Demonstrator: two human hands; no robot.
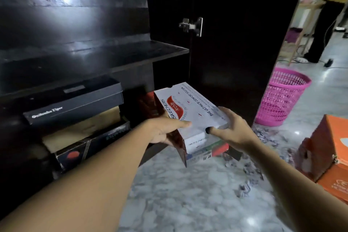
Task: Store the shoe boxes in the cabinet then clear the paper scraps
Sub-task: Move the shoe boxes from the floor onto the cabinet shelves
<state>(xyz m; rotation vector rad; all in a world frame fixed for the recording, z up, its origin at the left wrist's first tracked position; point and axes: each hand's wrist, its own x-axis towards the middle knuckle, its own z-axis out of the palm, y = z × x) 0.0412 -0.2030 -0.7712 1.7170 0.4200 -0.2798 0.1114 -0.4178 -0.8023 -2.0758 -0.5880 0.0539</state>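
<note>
Both hands hold a white shoe box (194, 113) in the air just in front of the open cabinet (113, 56), above the marble floor and right of the boxes already stacked on the low shelf. The left hand (163, 130) grips the box's near left side with the thumb lying across the lid. The right hand (233, 128) clasps the right edge, fingers curled over it and thumb pressed on the near end. The box is tilted, and a flap at its near left corner seems to hang loose, so it could catch on the shelf edge or spill open going in. The free gap looks narrow, between the stack topped by a black box (75, 103) and a red box (148, 103) farther in, and a careless push could knock either askew. Paper scraps (250, 175) lie on the floor to the near right, before the pink basket (280, 100) and orange boxes (327, 149), and could slip underfoot.
</note>
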